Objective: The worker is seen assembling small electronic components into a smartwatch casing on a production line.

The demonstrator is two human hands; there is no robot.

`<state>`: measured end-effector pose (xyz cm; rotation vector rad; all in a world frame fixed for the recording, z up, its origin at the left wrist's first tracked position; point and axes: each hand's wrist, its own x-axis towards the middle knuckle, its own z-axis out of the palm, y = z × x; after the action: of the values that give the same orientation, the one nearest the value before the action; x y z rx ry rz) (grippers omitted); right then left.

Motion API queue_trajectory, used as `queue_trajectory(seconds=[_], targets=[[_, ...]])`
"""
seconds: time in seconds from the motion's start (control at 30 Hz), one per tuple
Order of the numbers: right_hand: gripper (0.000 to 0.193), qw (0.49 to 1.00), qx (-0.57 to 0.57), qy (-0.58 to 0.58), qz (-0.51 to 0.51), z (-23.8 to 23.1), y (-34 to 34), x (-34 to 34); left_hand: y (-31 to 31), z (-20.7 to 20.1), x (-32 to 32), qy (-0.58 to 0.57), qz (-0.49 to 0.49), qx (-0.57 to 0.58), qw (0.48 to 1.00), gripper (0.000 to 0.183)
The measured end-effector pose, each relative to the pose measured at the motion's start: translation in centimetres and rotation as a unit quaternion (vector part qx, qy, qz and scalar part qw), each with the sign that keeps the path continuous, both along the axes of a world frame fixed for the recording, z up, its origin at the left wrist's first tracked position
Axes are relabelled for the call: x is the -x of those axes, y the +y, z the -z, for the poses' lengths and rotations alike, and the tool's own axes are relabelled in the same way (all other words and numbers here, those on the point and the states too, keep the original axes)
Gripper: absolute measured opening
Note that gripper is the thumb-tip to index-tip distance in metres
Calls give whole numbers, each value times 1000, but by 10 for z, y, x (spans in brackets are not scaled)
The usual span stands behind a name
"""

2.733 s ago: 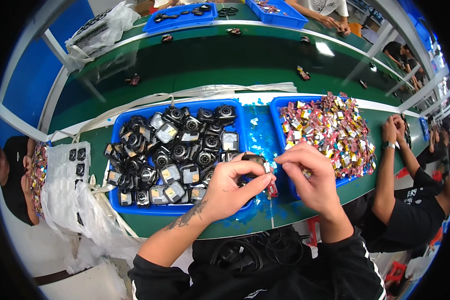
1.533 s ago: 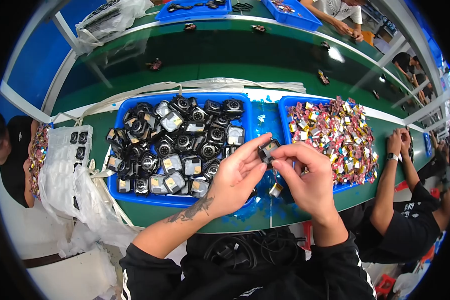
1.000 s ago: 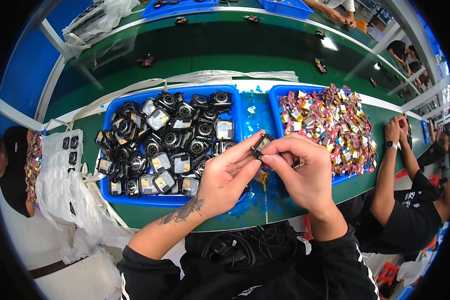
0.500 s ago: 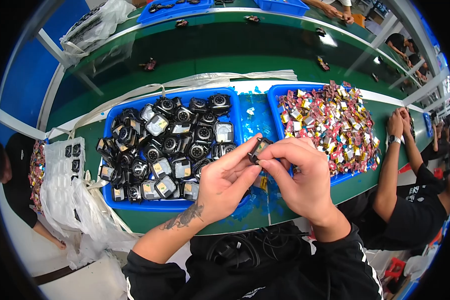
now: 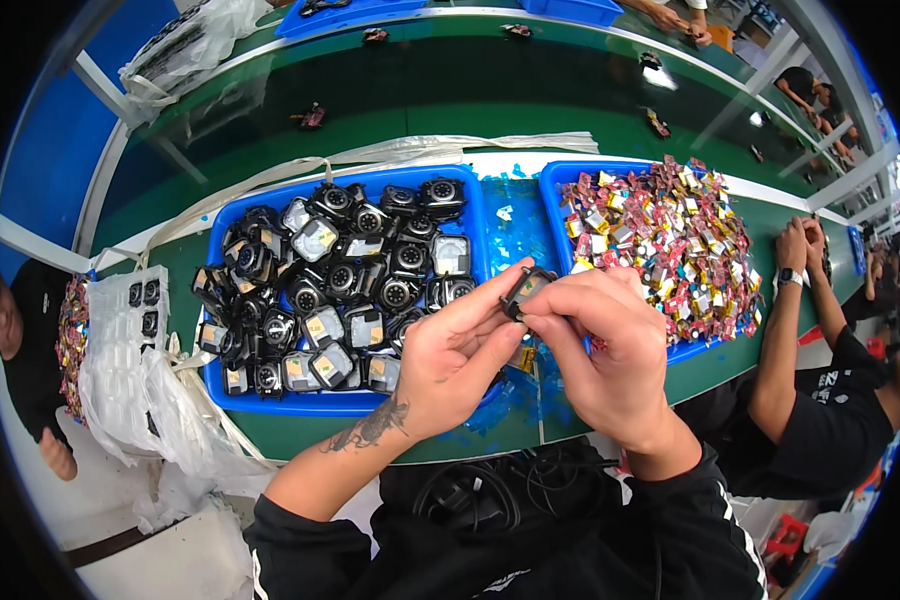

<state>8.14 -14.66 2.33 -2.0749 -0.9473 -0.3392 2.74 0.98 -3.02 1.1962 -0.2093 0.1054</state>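
Observation:
Between my two hands is a small black smartwatch case [image 5: 526, 290], tilted, with part of its inside showing. My left hand [image 5: 455, 370] grips it between thumb and fingers on the left side. Thumb and fingertips of my right hand [image 5: 610, 350] pinch its lower right edge; whether they also hold a tiny part is hidden. To the left, a blue tray [image 5: 300, 404] is heaped with black watch cases [image 5: 342, 278], some showing round sensor backs, others pale covers. Partly behind my right hand, another blue tray [image 5: 554, 215] holds piled small red circuit boards with white and yellow pieces [image 5: 665, 245].
Blue film scraps [image 5: 510, 235] litter the green bench between the trays. Beyond runs a green conveyor belt [image 5: 450, 100] carrying a few small assemblies [image 5: 312, 117]. Clear plastic trays [image 5: 125, 330] stand at left. A co-worker's hands [image 5: 800, 245] are at right; another person [image 5: 30, 350] is at left.
My hands and the watch case have shifted slightly, with the case turned a little. Small assemblies on the belt appear farther right. The person at left has raised a hand.

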Motion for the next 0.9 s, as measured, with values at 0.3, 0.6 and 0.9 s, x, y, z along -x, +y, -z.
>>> queue_trajectory(seconds=[0.3,0.6,0.9], targets=[[13,1000,27,8,-6,-5,-3,-1,1,2,2,-8,3,-43,999,50],[30,997,17,-57,55,-11,-4,2,3,-3,5,-38,23,-123,991,46],[33,992,-66,92,-47,-7,-2,-6,4,-6,6,-75,-78,-241,964,41]])
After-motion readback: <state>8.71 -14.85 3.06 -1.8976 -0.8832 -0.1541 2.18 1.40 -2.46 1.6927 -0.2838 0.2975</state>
